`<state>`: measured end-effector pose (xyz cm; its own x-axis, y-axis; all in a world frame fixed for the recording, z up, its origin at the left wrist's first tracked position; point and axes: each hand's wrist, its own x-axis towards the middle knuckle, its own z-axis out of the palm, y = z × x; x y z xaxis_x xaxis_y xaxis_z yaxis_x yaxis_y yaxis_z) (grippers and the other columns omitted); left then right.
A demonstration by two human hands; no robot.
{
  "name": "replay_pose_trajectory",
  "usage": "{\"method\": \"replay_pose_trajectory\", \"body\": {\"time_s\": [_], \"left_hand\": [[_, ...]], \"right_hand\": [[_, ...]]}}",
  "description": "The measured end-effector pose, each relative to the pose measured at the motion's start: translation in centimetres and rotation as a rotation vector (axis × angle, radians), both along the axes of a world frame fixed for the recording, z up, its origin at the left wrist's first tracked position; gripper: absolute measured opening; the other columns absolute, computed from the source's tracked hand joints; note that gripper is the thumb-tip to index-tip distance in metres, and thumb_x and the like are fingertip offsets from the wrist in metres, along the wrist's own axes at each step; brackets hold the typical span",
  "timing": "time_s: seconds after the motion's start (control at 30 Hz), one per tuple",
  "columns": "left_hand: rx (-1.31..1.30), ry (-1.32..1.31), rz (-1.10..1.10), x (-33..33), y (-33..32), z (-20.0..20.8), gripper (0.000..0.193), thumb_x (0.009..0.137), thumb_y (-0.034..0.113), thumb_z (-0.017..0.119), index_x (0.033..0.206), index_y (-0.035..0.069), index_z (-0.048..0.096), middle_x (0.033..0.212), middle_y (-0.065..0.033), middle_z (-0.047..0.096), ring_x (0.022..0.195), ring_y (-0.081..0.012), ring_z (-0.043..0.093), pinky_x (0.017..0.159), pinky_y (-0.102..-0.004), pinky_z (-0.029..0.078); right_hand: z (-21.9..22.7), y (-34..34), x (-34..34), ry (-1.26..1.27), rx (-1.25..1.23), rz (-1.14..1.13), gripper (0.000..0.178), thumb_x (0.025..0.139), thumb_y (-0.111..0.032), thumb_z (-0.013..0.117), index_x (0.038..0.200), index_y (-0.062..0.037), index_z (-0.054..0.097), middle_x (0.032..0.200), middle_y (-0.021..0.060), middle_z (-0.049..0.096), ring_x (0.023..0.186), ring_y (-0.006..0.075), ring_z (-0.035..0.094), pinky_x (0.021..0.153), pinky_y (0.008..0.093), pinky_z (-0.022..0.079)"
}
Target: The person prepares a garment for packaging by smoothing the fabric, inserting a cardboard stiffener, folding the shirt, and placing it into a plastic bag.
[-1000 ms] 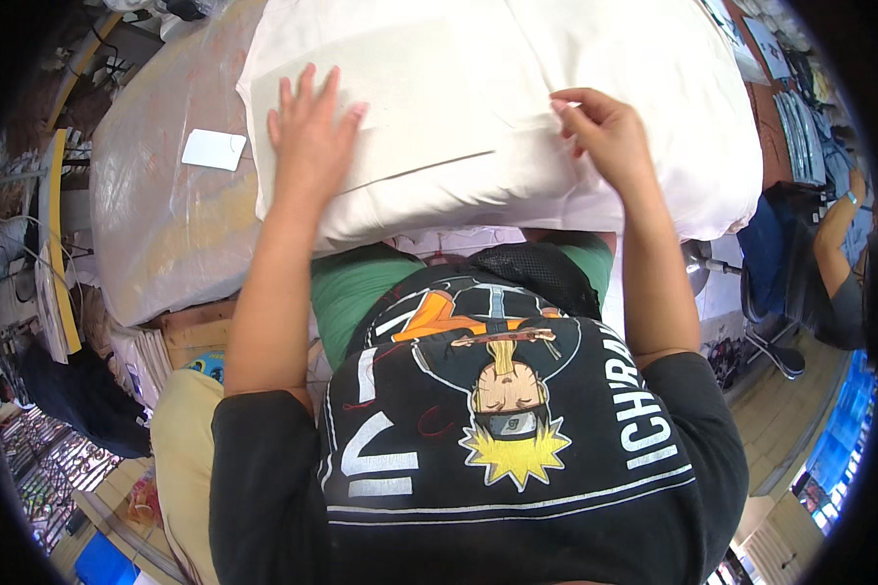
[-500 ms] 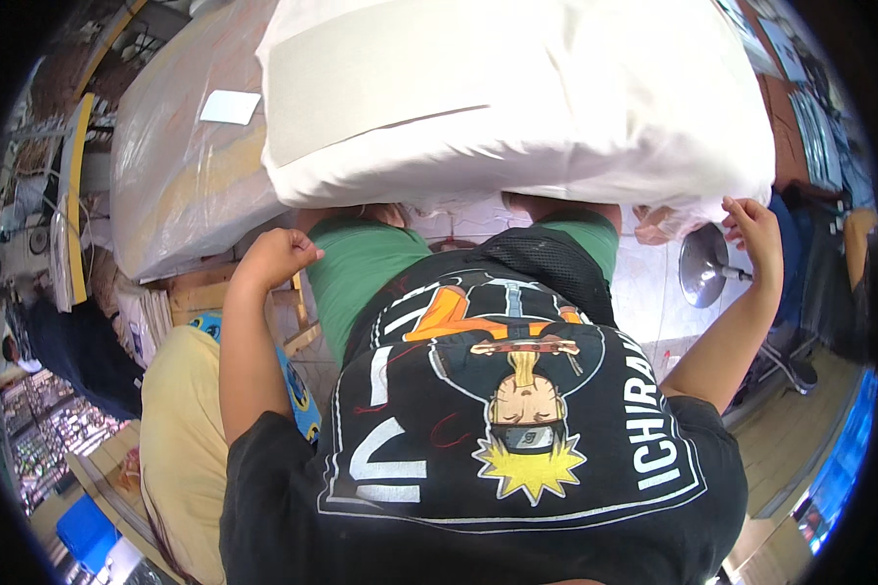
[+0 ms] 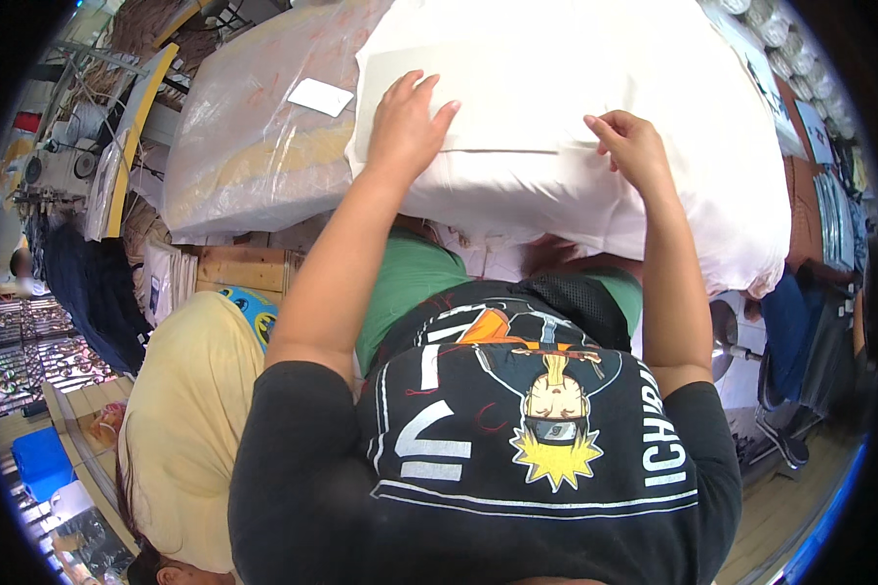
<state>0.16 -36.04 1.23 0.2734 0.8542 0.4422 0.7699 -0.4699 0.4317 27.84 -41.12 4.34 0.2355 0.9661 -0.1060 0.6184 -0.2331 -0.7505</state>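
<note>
Pale sheet (image 3: 502, 109) under spread left hand (image 3: 408, 127); right hand (image 3: 636, 151) curled beside it, hold unclear.

Stretches both bare forearms (image 3: 356, 234) forward. Extends the bare left hand (image 3: 410, 132) palm down, with fingers (image 3: 403, 93) slightly spread. Holds the bare right hand (image 3: 634, 151) with fingers loosely curled.

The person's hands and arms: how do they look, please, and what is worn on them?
The left hand and right hand are bare, with no gloves, rings or watch to be seen. The left forearm and right forearm are uncovered too, with no visible markings. The left sleeve and right sleeve are black, short and loose, without visible print.
</note>
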Motion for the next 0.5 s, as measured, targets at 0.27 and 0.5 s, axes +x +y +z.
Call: {"method": "replay_pose_trajectory", "body": {"time_s": [0.27, 0.5], "left_hand": [[-0.171, 0.215, 0.246, 1.2, 3.1, -3.4, 0.067, 0.089, 0.050, 0.042, 0.136, 0.003, 0.033, 0.143, -0.0237, 0.022, 0.135, -0.0407, 0.011, 0.107, -0.0557, 0.009], [-0.217, 0.184, 0.198, 1.0, 2.8, -4.2, 0.065, 0.090, 0.050, 0.039, 0.137, 0.005, 0.033, 0.144, -0.0243, 0.020, 0.135, -0.0410, 0.011, 0.106, -0.0575, 0.008]], "right_hand": [[-1.2, 3.4, -3.3, -0.055, -0.122, -0.040, 0.038, 0.080, -0.037, 0.064, 0.078, 0.0006, 0.064, 0.053, 0.0050, 0.056, 0.042, 0.0089, 0.047, 0.038, 0.0236, 0.037], [-2.0, 3.9, -3.5, 0.111, -0.161, -0.044, 0.026, 0.079, -0.027, 0.067, 0.074, -0.0016, 0.063, 0.053, 0.0017, 0.055, 0.041, 0.0075, 0.046, 0.039, 0.0217, 0.036]]}}
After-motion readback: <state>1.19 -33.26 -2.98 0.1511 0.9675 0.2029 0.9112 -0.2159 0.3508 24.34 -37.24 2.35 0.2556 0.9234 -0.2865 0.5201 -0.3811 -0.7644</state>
